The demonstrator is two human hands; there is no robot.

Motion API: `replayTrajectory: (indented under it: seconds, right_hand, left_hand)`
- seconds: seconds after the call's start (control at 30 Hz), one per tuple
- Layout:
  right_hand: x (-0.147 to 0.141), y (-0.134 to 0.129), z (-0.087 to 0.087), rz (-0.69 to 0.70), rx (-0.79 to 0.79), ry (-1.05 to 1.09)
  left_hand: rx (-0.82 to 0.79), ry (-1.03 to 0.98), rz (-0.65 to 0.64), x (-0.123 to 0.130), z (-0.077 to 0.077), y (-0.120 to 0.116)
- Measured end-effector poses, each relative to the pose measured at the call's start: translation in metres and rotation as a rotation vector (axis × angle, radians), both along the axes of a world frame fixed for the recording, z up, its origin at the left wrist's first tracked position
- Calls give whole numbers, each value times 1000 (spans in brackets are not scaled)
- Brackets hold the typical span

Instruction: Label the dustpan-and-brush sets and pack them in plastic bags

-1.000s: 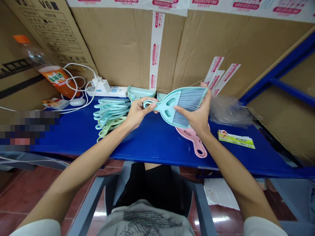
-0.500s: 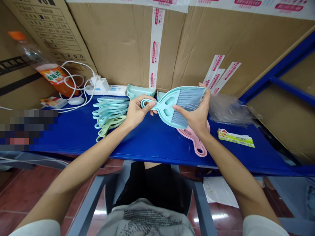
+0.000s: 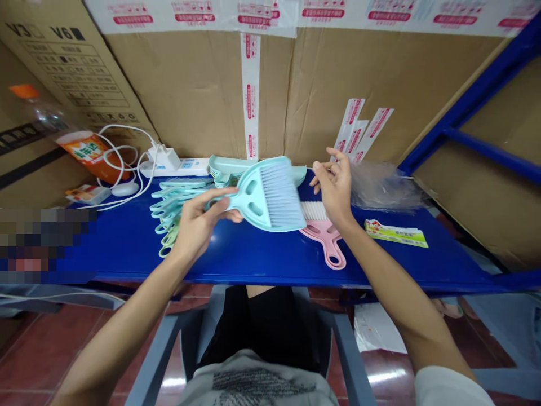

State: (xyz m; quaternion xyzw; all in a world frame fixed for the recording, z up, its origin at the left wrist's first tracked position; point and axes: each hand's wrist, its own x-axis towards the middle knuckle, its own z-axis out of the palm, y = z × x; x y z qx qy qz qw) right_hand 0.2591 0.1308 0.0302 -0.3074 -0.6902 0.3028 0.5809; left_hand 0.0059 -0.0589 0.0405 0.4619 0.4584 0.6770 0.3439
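Holding a light blue brush (image 3: pixel 248 204) in the middle of the frame is the step in hand, as far as can be judged, with a matching dustpan (image 3: pixel 276 228) seemingly nested behind it, its rim showing along the lower edge. The left hand (image 3: pixel 198 223) is closed around the handle end, thumb on top and fingers underneath, while the pale bristles (image 3: pixel 282 194) fan out toward the right. Near those bristles, but apart from them, the right hand (image 3: pixel 336 183) is raised, half open with loosely curled fingers, and nothing can be seen in it.

Below the right hand, a pink brush (image 3: pixel 323 232) with white bristles lies on the blue table (image 3: pixel 253 265), its handle toward the lower edge of the frame. Left of centre, behind the left hand, is a pile of light blue brushes (image 3: pixel 163 204) with a green handle (image 3: pixel 167 242) under it. Stacked dustpans (image 3: pixel 228 164) sit at the back, just left of centre.

Any next move of the held pair would seem to call for a steady left grip at the handle, since the right hand gives no support; taking hold with the right would require closing its fingers first.
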Motion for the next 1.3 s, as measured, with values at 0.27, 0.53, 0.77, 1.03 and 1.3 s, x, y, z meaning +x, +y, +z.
replayTrajectory:
  seconds: [0.27, 0.53, 0.77, 1.03, 1.3]
  right_hand:
    - [12, 0, 26, 24, -4, -158]
    - [72, -145, 9, -273, 341, -782]
    - [79, -191, -49, -263, 366, -825]
    - [39, -217, -55, -221, 517, -1021]
    - [35, -192, -51, -111, 479, -902]
  left_hand:
    - [-293, 343, -30, 7, -50, -97]
    - [91, 1199, 453, 28, -61, -97]
    - [164, 1297, 518, 44, -68, -90]
    - [156, 1222, 447, 40, -69, -89]
    - [156, 1228, 229, 14, -75, -80]
